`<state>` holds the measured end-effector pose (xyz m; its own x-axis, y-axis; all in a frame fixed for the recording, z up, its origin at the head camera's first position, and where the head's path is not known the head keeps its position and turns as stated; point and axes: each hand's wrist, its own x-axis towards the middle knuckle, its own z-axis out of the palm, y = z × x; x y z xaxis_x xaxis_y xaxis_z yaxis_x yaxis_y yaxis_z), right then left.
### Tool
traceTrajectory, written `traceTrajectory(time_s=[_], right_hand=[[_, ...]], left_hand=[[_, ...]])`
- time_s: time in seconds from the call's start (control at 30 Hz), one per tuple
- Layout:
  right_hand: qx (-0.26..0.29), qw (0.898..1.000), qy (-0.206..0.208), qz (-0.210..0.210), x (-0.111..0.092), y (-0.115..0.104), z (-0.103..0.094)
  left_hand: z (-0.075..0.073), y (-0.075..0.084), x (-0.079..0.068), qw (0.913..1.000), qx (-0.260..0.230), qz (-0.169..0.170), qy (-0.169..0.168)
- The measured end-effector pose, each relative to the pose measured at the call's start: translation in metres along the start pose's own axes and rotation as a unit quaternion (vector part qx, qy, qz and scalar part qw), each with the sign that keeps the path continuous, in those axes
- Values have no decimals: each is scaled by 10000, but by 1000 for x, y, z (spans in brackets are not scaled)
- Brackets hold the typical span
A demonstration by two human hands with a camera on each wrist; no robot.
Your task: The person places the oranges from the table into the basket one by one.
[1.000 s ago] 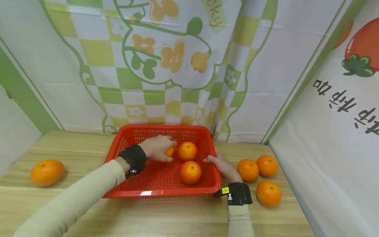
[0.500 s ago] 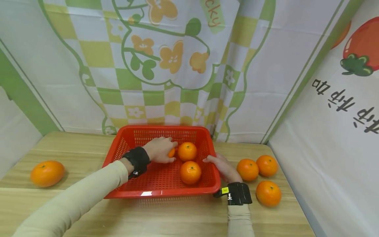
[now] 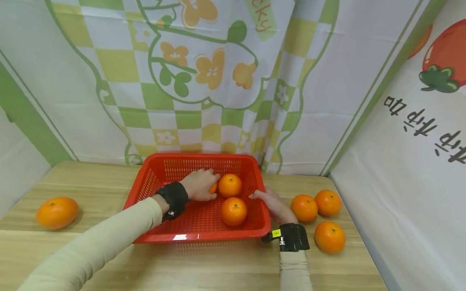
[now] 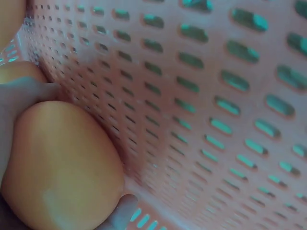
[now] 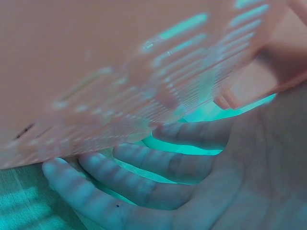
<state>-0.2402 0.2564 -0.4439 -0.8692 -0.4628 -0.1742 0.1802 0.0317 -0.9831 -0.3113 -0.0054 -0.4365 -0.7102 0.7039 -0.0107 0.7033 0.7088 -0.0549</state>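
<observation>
A red plastic basket (image 3: 204,237) with slotted walls stands on the wooden table. Inside it, my left hand (image 3: 199,184) grips an orange (image 4: 62,167) from above, thumb on the near side and fingers on the far side. In the head view the hand covers most of this fruit. Right beside it is a second orange (image 3: 230,185), with a third orange (image 3: 234,211) nearer the front. My right hand (image 3: 274,205) holds the basket's right side, its thumb over the rim. In the right wrist view its fingers (image 5: 144,187) spread along the outer wall, low down near the table.
To the right of my right hand, three more oranges sit on the table: one orange (image 3: 304,208), another orange (image 3: 328,203) behind it and a nearer orange (image 3: 330,237). Far left lies a single larger orange (image 3: 57,213). A patterned curtain (image 3: 196,89) hangs behind the basket.
My left hand has shifted slightly right with its orange, closer to the orange beside it. The right hand and the basket have stayed in place.
</observation>
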Motion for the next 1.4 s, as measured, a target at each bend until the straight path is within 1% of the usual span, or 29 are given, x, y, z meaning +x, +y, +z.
traceTrajectory(time_s=[0.2, 0.33, 0.43, 0.7, 0.87, 1.03, 1.33, 1.4], right_hand=[[-7, 10000, 8, -35, 1, 2, 0], [5, 10000, -16, -41, 1, 2, -1], [4, 10000, -27, -48, 1, 2, -2], [22, 10000, -13, 13, 0, 0, 0], [21, 10000, -62, 22, 0, 0, 1], [11, 10000, -88, -17, 1, 2, 0], [85, 10000, -31, 35, 2, 2, 1], [98, 9999, -43, 42, 2, 2, 1]], left_hand=[[-1, 3, -2, 9999, -37, -151, 43], [0, 3, -2, 9997, 127, -224, 60], [0, 4, -1, 9996, 187, -215, 84], [2, 5, -1, 9990, 55, -421, 156], [0, 7, -3, 9988, 5, -458, 195], [-2, 8, -4, 9988, 33, -469, 139], [-4, 6, -3, 9988, -10, -491, -17], [-5, 5, -3, 9987, 15, -493, -102]])
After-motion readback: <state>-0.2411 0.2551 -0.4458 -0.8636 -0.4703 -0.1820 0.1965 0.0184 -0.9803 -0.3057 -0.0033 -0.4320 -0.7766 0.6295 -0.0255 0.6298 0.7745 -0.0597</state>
